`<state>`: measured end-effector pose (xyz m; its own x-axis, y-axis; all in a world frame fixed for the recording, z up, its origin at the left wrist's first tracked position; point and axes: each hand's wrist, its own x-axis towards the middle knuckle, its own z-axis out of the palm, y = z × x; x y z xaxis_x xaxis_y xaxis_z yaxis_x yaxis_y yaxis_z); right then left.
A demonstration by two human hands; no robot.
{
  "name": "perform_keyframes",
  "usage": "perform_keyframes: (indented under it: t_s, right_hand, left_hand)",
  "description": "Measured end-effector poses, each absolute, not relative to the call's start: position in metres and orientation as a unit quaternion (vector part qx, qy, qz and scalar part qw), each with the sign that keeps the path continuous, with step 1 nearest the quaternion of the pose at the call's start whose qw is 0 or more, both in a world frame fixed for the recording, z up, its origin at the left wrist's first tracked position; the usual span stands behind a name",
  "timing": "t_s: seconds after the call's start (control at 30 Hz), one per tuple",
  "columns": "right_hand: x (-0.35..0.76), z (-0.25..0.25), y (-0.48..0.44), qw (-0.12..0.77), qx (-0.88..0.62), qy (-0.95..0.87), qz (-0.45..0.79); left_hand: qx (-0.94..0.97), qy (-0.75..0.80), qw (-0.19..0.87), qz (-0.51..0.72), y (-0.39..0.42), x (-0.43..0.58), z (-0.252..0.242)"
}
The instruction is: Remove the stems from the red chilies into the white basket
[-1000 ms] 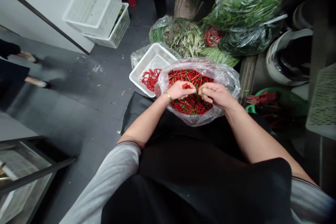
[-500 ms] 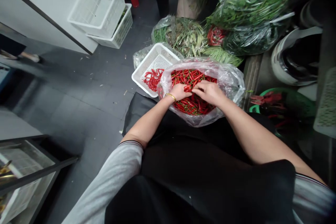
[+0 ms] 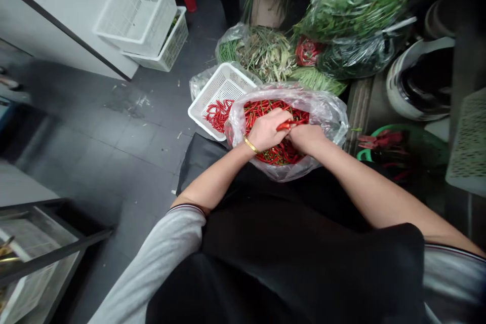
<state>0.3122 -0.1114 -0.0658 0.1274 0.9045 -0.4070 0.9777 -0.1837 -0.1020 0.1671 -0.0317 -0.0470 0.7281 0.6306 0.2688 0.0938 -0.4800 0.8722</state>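
poking from left grip (image 3: 266,130); chillies (image 3: 283,126)

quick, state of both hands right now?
Left hand: closed, holding red chilies.
Right hand: beside the left; its grip is hidden, so open, closed or holding anything can't be told.

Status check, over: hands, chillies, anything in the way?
Left hand gripping red chillies; right hand close beside, grip hidden. More chillies in the open plastic bag below. Nothing seen blocking hands; bag overlaps white basket's right side in view.
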Motion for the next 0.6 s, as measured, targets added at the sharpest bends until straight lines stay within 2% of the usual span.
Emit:
perform_keyframes:
  t_s: [0.07, 0.13, 0.27, 0.37, 0.53, 0.6]
  right_hand:
    - [0.312, -0.072, -0.112, 0.137, 0.761, 0.609, -0.176]
    - [0.307, -0.088, -0.11, 0.107, 0.789, 0.578, -0.18]
    - [0.302, -0.122, -0.099, 0.011, 0.828, 0.525, -0.196]
    - [0.307, -0.122, -0.092, -0.124, 0.801, 0.535, -0.237]
    - [0.307, -0.092, -0.106, -0.443, 0.615, 0.413, -0.505]
    - [0.3, -0.084, -0.115, -0.518, 0.581, 0.371, -0.507]
  left_hand:
    - [0.766, 0.272, 0.489, 0.316, -0.026, 0.166, -0.04]
    - [0.671, 0.348, 0.58, 0.303, -0.017, 0.163, -0.04]
    - [0.522, 0.415, 0.722, 0.183, -0.01, 0.157, -0.063]
    - [0.499, 0.428, 0.742, 0.13, -0.017, 0.157, -0.082]
    - [0.495, 0.365, 0.772, 0.161, -0.025, 0.167, -0.085]
    - [0.498, 0.36, 0.77, 0.171, -0.025, 0.169, -0.081]
